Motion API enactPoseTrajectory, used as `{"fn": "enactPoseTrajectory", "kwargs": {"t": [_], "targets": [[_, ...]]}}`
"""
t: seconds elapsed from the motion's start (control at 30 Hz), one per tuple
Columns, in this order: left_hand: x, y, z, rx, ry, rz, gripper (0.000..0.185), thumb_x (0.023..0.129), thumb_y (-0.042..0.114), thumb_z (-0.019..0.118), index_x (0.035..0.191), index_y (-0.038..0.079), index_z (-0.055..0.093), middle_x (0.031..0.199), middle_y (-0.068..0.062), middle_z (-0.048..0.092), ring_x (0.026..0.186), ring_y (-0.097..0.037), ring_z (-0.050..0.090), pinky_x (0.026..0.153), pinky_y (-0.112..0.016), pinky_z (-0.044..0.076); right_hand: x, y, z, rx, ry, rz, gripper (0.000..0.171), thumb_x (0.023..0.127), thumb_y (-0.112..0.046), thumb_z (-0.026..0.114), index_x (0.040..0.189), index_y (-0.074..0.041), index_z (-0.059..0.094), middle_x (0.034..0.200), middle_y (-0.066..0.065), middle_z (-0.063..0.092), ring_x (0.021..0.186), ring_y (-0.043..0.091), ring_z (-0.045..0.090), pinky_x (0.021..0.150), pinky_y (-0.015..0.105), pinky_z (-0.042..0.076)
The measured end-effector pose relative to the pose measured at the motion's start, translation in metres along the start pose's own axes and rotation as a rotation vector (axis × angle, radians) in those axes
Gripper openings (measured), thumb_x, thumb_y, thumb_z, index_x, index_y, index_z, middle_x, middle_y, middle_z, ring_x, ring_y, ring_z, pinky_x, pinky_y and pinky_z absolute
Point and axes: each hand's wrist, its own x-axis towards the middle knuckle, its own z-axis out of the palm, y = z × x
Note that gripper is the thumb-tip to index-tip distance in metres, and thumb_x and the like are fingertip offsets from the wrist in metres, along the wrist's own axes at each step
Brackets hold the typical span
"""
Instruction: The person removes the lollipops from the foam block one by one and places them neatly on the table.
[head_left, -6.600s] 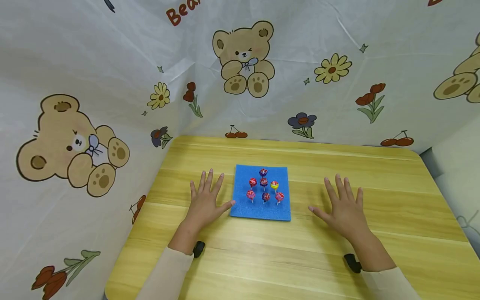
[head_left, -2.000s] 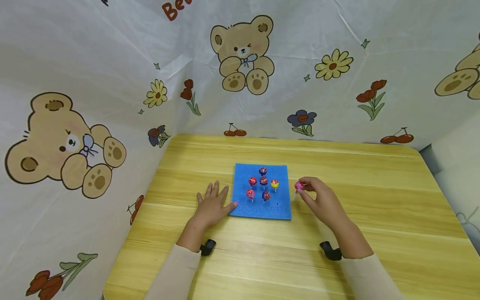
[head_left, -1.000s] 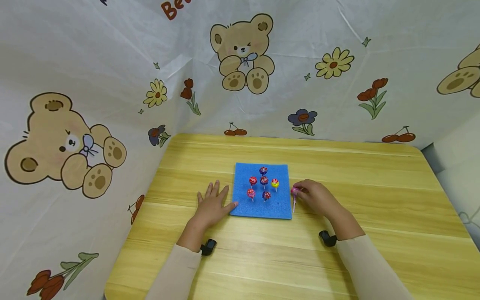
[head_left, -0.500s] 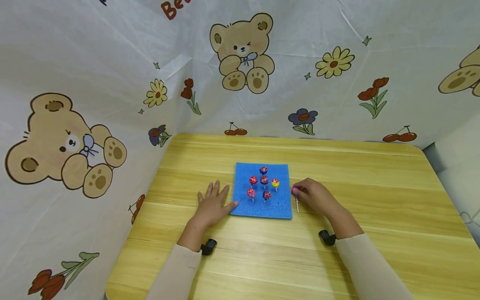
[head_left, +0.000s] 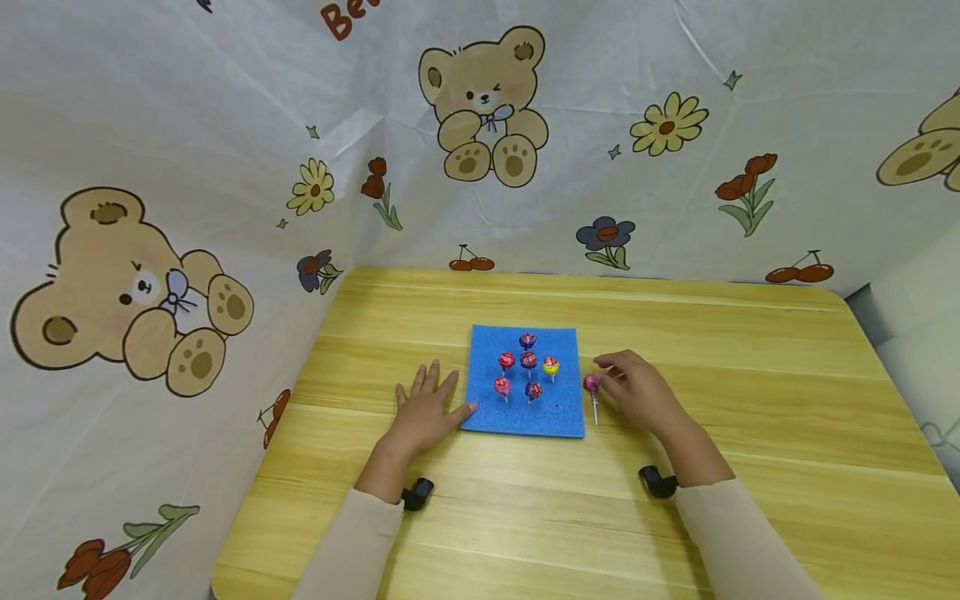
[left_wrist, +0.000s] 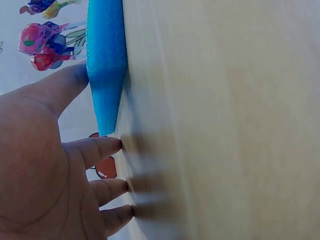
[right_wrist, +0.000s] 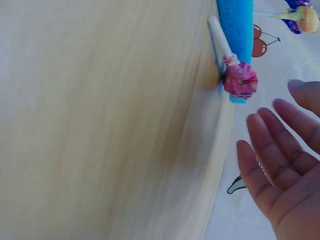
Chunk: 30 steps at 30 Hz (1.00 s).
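Right hand (head_left: 637, 392) has just let go of the pink lollipop (head_left: 592, 384), fingers now spread apart and clear of it, candy lying flat on the table (head_left: 750, 400) against the blue foam pad (head_left: 558, 412) edge; left hand (head_left: 423, 412) flat, thumb on the pad.

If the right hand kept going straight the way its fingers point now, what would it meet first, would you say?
Most likely the pink lollipop lying on the table just ahead of the open right hand, and right behind it the edge of the blue foam pad; the gap is hard to judge.
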Motion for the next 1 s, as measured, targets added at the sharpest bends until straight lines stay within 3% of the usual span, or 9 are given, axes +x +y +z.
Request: {"fn": "enactPoseTrajectory", "kwargs": {"t": [0.2, 0.37, 0.6, 0.77, 0.9, 1.0], "targets": [[-0.001, 0.001, -0.001, 0.001, 0.006, 0.007, 0.082, 0.096, 0.069, 0.050, 0.160, 0.022, 0.032, 0.172, -0.013, 0.007, 0.159, -0.037, -0.001, 0.118, -0.076, -0.001, -0.009, -0.005, -0.003, 0.043, 0.174, -0.065, 0.032, 0.102, -0.015, 0.061, 0.130, 0.000, 0.063, 0.119, 0.017, 0.065, 0.105, 0.033, 0.065, 0.094, 0.054, 0.055], [0.000, 0.000, 0.000, 0.001, 0.005, 0.003, 0.082, 0.096, 0.069, 0.049, 0.161, 0.022, 0.031, 0.172, -0.013, 0.007, 0.159, -0.037, -0.001, 0.117, -0.076, -0.002, -0.018, -0.013, -0.005, 0.083, 0.265, -0.042, 0.034, 0.104, -0.025, 0.059, 0.131, -0.006, 0.063, 0.116, 0.010, 0.065, 0.104, 0.027, 0.064, 0.093, 0.051, 0.053], [0.001, -0.001, 0.003, 0.008, -0.002, -0.001, 0.084, 0.095, 0.071, 0.047, 0.161, 0.023, 0.029, 0.172, -0.011, 0.005, 0.159, -0.036, -0.002, 0.118, -0.076, -0.002, -0.027, -0.022, -0.006, 0.074, 0.270, -0.024, 0.034, 0.104, -0.029, 0.059, 0.131, -0.009, 0.064, 0.114, 0.003, 0.066, 0.102, 0.018, 0.063, 0.092, 0.042, 0.053], [0.000, -0.001, 0.002, -0.009, 0.019, 0.014, 0.082, 0.095, 0.069, 0.050, 0.160, 0.022, 0.032, 0.172, -0.012, 0.007, 0.159, -0.037, -0.001, 0.117, -0.077, -0.002, -0.029, -0.025, 0.000, 0.083, 0.280, -0.061, 0.029, 0.101, -0.018, 0.064, 0.128, -0.007, 0.066, 0.114, 0.005, 0.070, 0.100, 0.018, 0.064, 0.089, 0.031, 0.055], [0.000, 0.000, 0.002, -0.009, 0.025, 0.018, 0.082, 0.095, 0.069, 0.051, 0.160, 0.022, 0.033, 0.172, -0.013, 0.007, 0.159, -0.037, 0.000, 0.117, -0.077, -0.001, -0.029, -0.028, 0.008, 0.099, 0.260, -0.072, 0.030, 0.098, -0.012, 0.067, 0.127, -0.006, 0.066, 0.111, 0.005, 0.072, 0.098, 0.018, 0.066, 0.088, 0.035, 0.056], [-0.001, 0.000, 0.002, -0.010, 0.024, 0.016, 0.082, 0.095, 0.069, 0.051, 0.160, 0.021, 0.033, 0.172, -0.013, 0.008, 0.159, -0.038, 0.000, 0.117, -0.077, -0.001, -0.030, -0.031, 0.016, 0.114, 0.242, -0.077, 0.029, 0.098, -0.014, 0.068, 0.126, -0.006, 0.067, 0.108, 0.003, 0.072, 0.097, 0.017, 0.066, 0.086, 0.032, 0.057]]}}
